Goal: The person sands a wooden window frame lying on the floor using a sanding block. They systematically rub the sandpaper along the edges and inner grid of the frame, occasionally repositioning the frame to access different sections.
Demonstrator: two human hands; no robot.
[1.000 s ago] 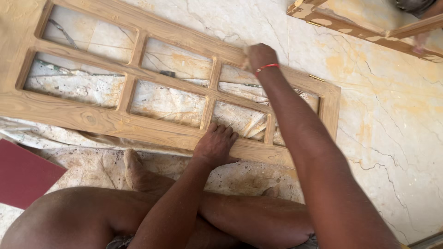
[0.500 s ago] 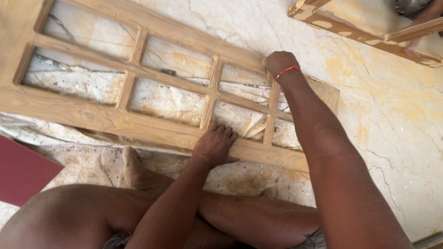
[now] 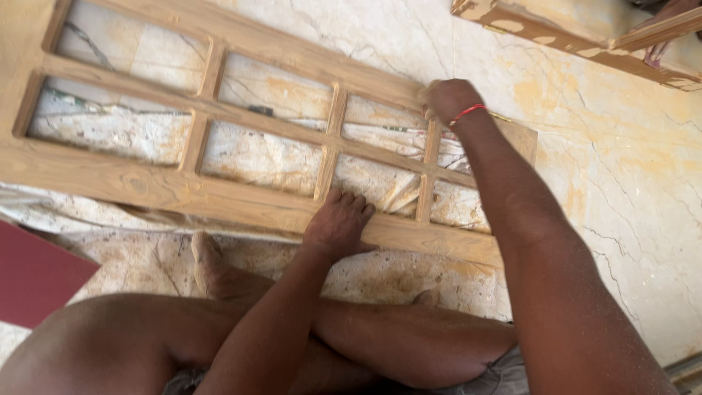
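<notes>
- Head view: person sits cross-legged on the marble floor [image 3: 621, 190], a wooden lattice frame [image 3: 241, 197] lying flat in front of them, near rail just beyond the knees, far rail running up toward the right
- Left hand [image 3: 340, 223] lies palm down on the near rail, fingers spread flat over its inner edge, pinning it, not gripping anything; same spot as a second ago and half a second ago, so it acts as the steady clamp
- Right hand [image 3: 447, 99] is clenched into a fist at the frame's far rail, near the right end, red thread bracelet [image 3: 468, 113] on the wrist; whether it holds paper, a block or nothing I cannot tell, the palm is turned away
- Change: that fist sat further left along the far rail a second ago, then further right and lower half a second ago, now back up on the rail; reads as a back-and-forth rubbing stroke over the right-hand end of the frame
- Frame itself has not shifted on the floor, only the camera has moved a little
- Judgement: work in hand is surface finishing of the right end, strokes short, one hand bracing
- Also in view: dusty pale sheet [image 3: 110, 219] under the near rail, dark red board [image 3: 36, 274] at left, a second wooden frame [image 3: 578, 44] top right, well apart
</notes>
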